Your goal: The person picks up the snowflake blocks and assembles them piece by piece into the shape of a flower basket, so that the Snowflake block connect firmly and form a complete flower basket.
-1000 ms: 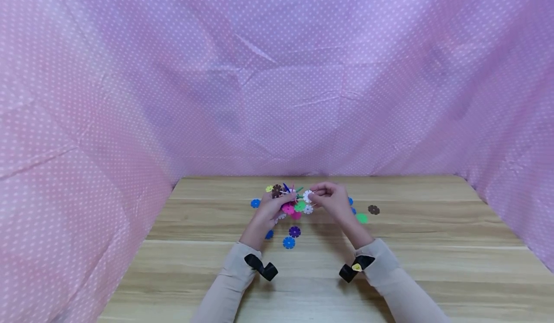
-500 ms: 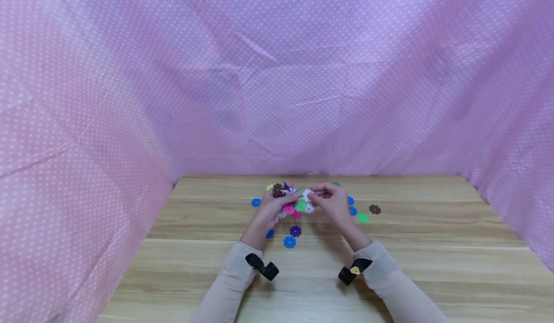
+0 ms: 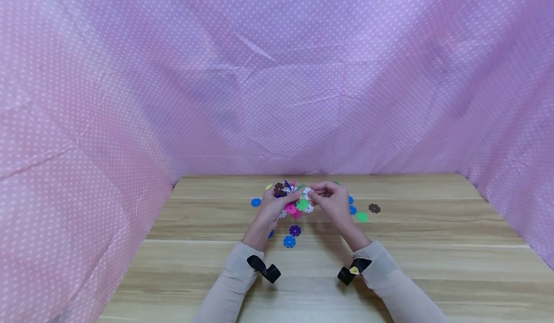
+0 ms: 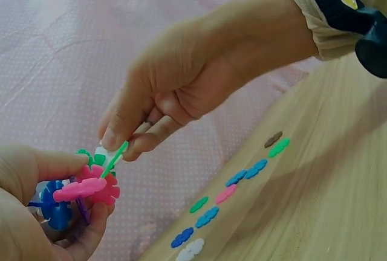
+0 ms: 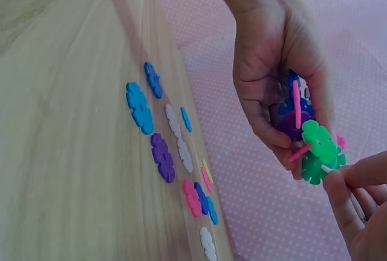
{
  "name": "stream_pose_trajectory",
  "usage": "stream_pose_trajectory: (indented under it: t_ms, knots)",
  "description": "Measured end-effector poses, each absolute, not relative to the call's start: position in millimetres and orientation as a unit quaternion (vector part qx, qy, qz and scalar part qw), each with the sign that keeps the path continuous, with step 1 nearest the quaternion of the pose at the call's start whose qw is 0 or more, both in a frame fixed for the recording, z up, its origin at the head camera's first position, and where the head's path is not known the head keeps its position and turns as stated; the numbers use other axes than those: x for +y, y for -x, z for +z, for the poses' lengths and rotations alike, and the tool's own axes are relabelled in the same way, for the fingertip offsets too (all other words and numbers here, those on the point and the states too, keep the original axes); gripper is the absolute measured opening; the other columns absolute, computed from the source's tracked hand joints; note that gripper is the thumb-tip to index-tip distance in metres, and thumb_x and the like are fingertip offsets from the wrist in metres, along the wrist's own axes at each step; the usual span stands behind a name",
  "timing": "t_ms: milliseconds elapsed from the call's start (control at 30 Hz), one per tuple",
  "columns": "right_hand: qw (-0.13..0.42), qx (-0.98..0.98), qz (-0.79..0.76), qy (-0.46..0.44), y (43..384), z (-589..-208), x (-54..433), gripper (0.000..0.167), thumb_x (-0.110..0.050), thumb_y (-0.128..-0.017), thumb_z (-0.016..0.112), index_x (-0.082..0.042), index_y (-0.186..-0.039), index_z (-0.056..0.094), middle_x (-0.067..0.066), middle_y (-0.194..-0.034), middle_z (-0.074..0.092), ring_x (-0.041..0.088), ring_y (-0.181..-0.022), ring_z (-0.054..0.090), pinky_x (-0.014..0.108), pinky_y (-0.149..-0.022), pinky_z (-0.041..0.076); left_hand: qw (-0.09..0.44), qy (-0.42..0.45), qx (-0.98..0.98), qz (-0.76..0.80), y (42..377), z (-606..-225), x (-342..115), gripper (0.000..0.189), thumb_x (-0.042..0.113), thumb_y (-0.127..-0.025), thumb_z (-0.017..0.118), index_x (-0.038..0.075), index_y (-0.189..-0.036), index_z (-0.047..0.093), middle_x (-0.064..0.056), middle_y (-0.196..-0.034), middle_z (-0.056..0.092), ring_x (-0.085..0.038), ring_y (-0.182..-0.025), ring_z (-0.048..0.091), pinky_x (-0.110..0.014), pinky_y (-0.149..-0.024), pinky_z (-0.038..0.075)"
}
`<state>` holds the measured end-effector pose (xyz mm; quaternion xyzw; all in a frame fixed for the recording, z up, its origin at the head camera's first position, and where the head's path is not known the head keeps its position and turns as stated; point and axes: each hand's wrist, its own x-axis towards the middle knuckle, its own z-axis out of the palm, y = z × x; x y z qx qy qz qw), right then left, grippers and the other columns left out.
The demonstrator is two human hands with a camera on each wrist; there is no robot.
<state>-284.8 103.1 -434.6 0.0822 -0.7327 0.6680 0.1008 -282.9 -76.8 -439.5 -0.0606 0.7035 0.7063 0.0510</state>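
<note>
Near the far side of the table, my left hand holds a cluster of interlocked plastic flower discs. Pink, blue and light green discs show in the wrist views, joined at angles; the fingers cover part of the cluster. My right hand pinches a white flower disc between thumb and fingertips, at the right side of the cluster. In the right wrist view, only a sliver of that white disc shows against a darker green disc. Whether it is slotted in cannot be seen.
Loose flower discs lie on the wooden table: light blue and purple in front of the hands, green and brown to the right. Several others lie beneath the hands. A pink dotted cloth surrounds the table.
My left hand and the cluster have shifted slightly to the right, toward the white disc. My right hand keeps its pinch almost in the same place.
</note>
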Motion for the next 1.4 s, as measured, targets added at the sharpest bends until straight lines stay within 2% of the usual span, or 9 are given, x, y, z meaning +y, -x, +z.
stream_pose_trajectory:
  t_ms: [200, 433, 567, 767, 833, 933, 1067, 1267, 1400]
  knots:
    - [0.067, -0.722, 0.684, -0.083, 285.6, -438.0, 102.9, 0.021, 0.004, -0.086, 0.076, 0.013, -0.103, 0.069, 0.022, -0.089, 0.073, 0.011, -0.064, 0.069, 0.03, -0.065, 0.062, 0.049, 0.071, 0.694, 0.714, 283.9, -440.5, -78.0, 0.044, 0.025, -0.086, 0.083, 0.009, -0.122, 0.064, -0.009, -0.121, 0.067, -0.019, -0.105, 0.064, -0.029, -0.092, 0.054]
    - [0.029, -0.71, 0.697, -0.095, 285.9, -441.3, 100.1, 0.025, 0.003, -0.087, 0.077, 0.014, -0.106, 0.065, 0.021, -0.091, 0.073, 0.022, -0.071, 0.073, 0.044, -0.074, 0.063, 0.034, 0.091, 0.654, 0.75, 288.0, -442.3, -80.0, 0.047, 0.016, -0.084, 0.084, 0.006, -0.127, 0.067, -0.011, -0.121, 0.071, -0.015, -0.1, 0.068, -0.026, -0.089, 0.059]
    - [0.028, -0.705, 0.703, -0.095, 284.1, -440.0, 98.5, 0.026, 0.004, -0.086, 0.077, 0.014, -0.106, 0.064, 0.019, -0.091, 0.073, 0.021, -0.071, 0.074, 0.042, -0.073, 0.063, 0.021, 0.108, 0.653, 0.749, 288.3, -442.8, -81.1, 0.052, 0.019, -0.082, 0.086, 0.007, -0.127, 0.064, -0.011, -0.122, 0.068, -0.017, -0.103, 0.068, -0.027, -0.09, 0.059]
    - [0.017, -0.716, 0.692, -0.091, 281.2, -439.4, 96.1, 0.026, 0.001, -0.087, 0.078, 0.011, -0.107, 0.065, 0.022, -0.093, 0.075, 0.013, -0.071, 0.074, 0.044, -0.077, 0.063, -0.008, 0.13, 0.644, 0.754, 286.5, -443.2, -79.8, 0.07, 0.028, -0.079, 0.089, 0.011, -0.14, 0.058, -0.012, -0.134, 0.063, -0.022, -0.117, 0.062, -0.032, -0.098, 0.055]
    - [0.013, -0.721, 0.687, -0.089, 280.2, -439.4, 95.1, 0.027, -0.001, -0.086, 0.079, 0.009, -0.107, 0.065, 0.021, -0.094, 0.075, 0.013, -0.072, 0.074, 0.045, -0.078, 0.063, -0.017, 0.132, 0.64, 0.756, 286.5, -443.5, -78.6, 0.067, 0.028, -0.079, 0.089, 0.01, -0.137, 0.061, -0.01, -0.129, 0.066, -0.019, -0.111, 0.063, -0.029, -0.093, 0.056]
    - [0.008, -0.72, 0.688, -0.089, 279.7, -439.3, 93.9, 0.028, -0.003, -0.086, 0.08, 0.008, -0.107, 0.065, 0.022, -0.095, 0.075, 0.015, -0.073, 0.075, 0.042, -0.077, 0.063, -0.013, 0.117, 0.631, 0.767, 287.7, -444.3, -76.5, 0.049, 0.025, -0.082, 0.086, 0.007, -0.123, 0.066, -0.004, -0.111, 0.07, -0.014, -0.097, 0.063, -0.024, -0.084, 0.054]
    - [0.005, -0.715, 0.693, -0.088, 279.3, -438.5, 93.3, 0.029, -0.002, -0.085, 0.08, 0.009, -0.107, 0.065, 0.022, -0.094, 0.076, 0.018, -0.074, 0.076, 0.04, -0.075, 0.063, 0.012, 0.089, 0.621, 0.779, 289.3, -443.9, -74.6, 0.03, 0.021, -0.089, 0.079, 0.007, -0.11, 0.064, 0.005, -0.095, 0.065, -0.009, -0.087, 0.06, -0.021, -0.079, 0.05]
    - [-0.014, -0.723, 0.684, -0.093, 280.9, -436.9, 95.8, 0.029, -0.002, -0.085, 0.08, 0.009, -0.107, 0.065, 0.019, -0.093, 0.076, 0.025, -0.078, 0.077, 0.043, -0.077, 0.063, 0.047, 0.079, 0.611, 0.786, 289.6, -439.8, -75.4, 0.031, 0.019, -0.092, 0.077, 0.005, -0.116, 0.063, 0.002, -0.1, 0.067, -0.01, -0.09, 0.064, -0.019, -0.08, 0.054]
    - [-0.034, -0.734, 0.669, -0.115, 284.1, -435.2, 100.2, 0.029, -0.004, -0.087, 0.079, 0.008, -0.11, 0.065, 0.019, -0.095, 0.077, 0.023, -0.081, 0.077, 0.042, -0.078, 0.063, 0.054, 0.082, 0.614, 0.783, 290.0, -436.6, -77.2, 0.034, 0.019, -0.092, 0.076, 0.004, -0.12, 0.062, 0.0, -0.105, 0.067, -0.011, -0.094, 0.064, -0.02, -0.083, 0.055]
